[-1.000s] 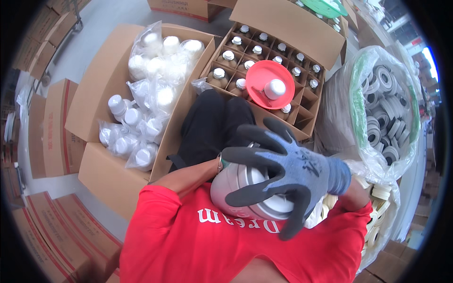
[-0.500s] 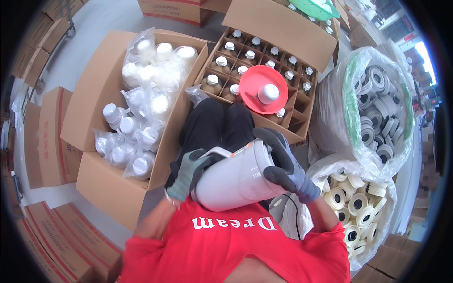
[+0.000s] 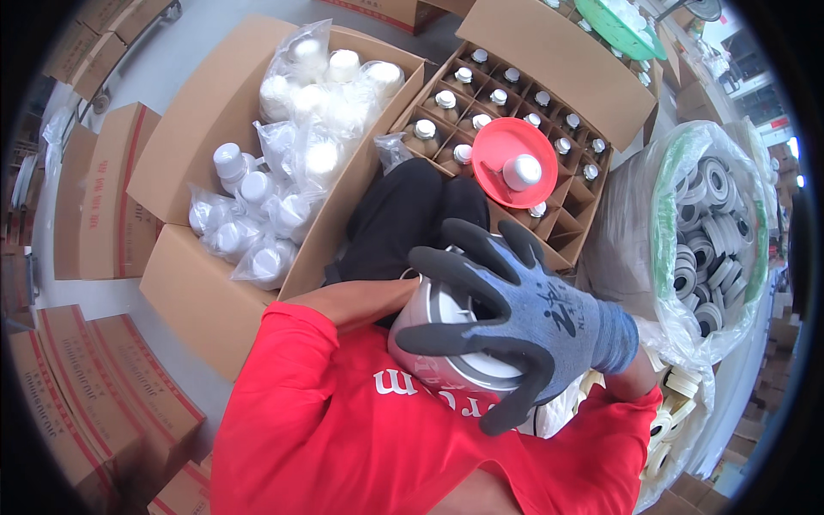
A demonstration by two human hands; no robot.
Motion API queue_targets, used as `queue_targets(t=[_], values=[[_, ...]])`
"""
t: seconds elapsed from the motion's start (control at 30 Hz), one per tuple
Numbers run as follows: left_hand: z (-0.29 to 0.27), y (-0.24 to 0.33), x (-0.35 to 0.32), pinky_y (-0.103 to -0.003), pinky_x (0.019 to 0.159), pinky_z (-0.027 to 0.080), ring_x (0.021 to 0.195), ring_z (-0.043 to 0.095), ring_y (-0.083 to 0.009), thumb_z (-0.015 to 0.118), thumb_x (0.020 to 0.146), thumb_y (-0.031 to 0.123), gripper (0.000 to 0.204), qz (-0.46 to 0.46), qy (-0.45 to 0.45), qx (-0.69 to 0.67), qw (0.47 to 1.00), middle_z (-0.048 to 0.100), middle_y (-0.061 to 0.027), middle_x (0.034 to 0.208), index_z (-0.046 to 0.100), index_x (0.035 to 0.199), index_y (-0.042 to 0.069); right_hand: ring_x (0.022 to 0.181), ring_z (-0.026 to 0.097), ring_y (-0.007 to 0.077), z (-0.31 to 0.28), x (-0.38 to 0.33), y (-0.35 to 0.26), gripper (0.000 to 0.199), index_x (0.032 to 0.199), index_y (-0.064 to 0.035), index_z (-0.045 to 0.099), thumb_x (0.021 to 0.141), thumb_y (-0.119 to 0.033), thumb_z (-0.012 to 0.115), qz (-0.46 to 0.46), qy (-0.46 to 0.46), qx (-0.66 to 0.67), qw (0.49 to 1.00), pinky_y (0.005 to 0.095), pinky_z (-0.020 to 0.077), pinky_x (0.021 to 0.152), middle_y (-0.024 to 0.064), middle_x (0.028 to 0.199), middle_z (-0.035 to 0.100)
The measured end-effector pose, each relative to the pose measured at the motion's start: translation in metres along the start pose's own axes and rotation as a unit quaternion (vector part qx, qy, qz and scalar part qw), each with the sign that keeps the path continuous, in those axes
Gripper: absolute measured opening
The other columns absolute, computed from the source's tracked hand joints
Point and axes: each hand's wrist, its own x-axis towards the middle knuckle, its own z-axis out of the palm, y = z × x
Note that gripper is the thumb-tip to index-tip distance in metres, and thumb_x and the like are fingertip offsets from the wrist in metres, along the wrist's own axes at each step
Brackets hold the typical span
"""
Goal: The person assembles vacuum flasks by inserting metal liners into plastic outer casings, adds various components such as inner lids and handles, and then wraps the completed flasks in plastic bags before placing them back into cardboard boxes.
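Note:
A light grey cylindrical jug (image 3: pixel 425 367) lies tilted in my lap, against the red shirt. My right hand (image 3: pixel 532 318), in a blue and dark grey glove, is over the jug's end with its fingers spread wide. Behind the glove, part of a ring-shaped rim and a grey inner surface show. My left forearm (image 3: pixel 365 300) reaches across to the jug's far side. The left hand itself is hidden by the jug and the right glove, so its grip does not show.
At left stands an open carton (image 3: pixel 339 232) of bagged white caps. Ahead, a divided carton (image 3: pixel 562 236) holds white-capped bottles, with a red dish (image 3: pixel 498 142) and a white cap on top. At right are bags of grey rings (image 3: pixel 712 240) and cream rings (image 3: pixel 682 386).
The jug has turned so its end faces up toward me. My right hand has opened and spread over it. My left hand has gone from the jug's near side to behind it.

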Motion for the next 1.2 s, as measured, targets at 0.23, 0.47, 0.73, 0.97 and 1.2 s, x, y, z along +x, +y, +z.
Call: queue_targets(t=[0.23, 0.47, 0.73, 0.97, 1.2], values=[[-0.013, -0.029, -0.101, -0.029, 0.067, 0.049, 0.073, 0.06, -0.0119, 0.065, 0.088, 0.013, 0.014, 0.041, 0.299, 0.181, 0.936, 0.066, -0.0055, 0.081, 0.068, 0.094, 0.001, 0.124, 0.043, 0.0403, 0.02, -0.01, 0.011, 0.079, 0.134, -0.0186, 0.053, 0.064, -0.051, 0.072, 0.048, 0.139, 0.044, 0.988, 0.0542, 0.0317, 0.1, 0.0166, 0.134, 0.045], [0.008, -0.036, -0.157, -0.029, 0.066, 0.047, 0.072, 0.059, -0.0126, 0.073, 0.081, 0.011, 0.016, -0.01, 0.483, 0.009, 0.875, 0.064, -0.0065, 0.08, 0.064, 0.09, 0.0, 0.124, 0.044, 0.0319, 0.091, -0.049, 0.067, 0.078, 0.133, -0.0059, 0.048, 0.07, -0.049, 0.066, 0.214, 0.302, 0.354, 0.859, 0.0432, 0.0339, 0.105, 0.0166, 0.13, 0.046], [-0.085, 0.039, -0.143, -0.027, 0.068, 0.052, 0.078, 0.063, -0.0116, 0.075, 0.08, 0.016, 0.062, -0.18, 0.063, 0.055, 0.98, 0.067, -0.0079, 0.102, 0.05, 0.134, 0.0, 0.12, 0.046, 0.0326, 0.069, -0.01, 0.08, 0.061, 0.129, -0.007, 0.054, 0.078, -0.036, 0.071, 0.138, 0.258, 0.186, 0.938, 0.0444, 0.0346, 0.103, 0.016, 0.125, 0.052], [-0.08, 0.03, -0.156, -0.018, 0.042, 0.025, 0.045, 0.031, 0.0003, 0.049, 0.098, 0.034, 0.041, -0.031, 0.313, -0.155, 0.936, 0.038, 0.0094, 0.056, 0.063, 0.119, 0.001, 0.128, 0.04, 0.0386, 0.104, -0.057, 0.297, 0.07, 0.136, -0.0223, 0.049, 0.073, -0.033, 0.076, 0.419, 0.34, -0.052, 0.84, 0.0539, 0.0404, 0.101, 0.0168, 0.14, 0.043], [-0.102, -0.005, -0.108, -0.021, 0.043, 0.031, 0.037, 0.025, -0.0065, 0.047, 0.098, 0.046, 0.036, 0.143, 0.302, -0.648, 0.684, 0.029, 0.0095, 0.047, 0.053, 0.073, 0.021, 0.125, 0.039, 0.0453, 0.132, -0.089, 0.354, 0.081, 0.132, -0.0281, 0.052, 0.058, -0.013, 0.081, 0.429, 0.319, -0.096, 0.84, 0.0521, 0.0404, 0.102, 0.0185, 0.136, 0.039]])
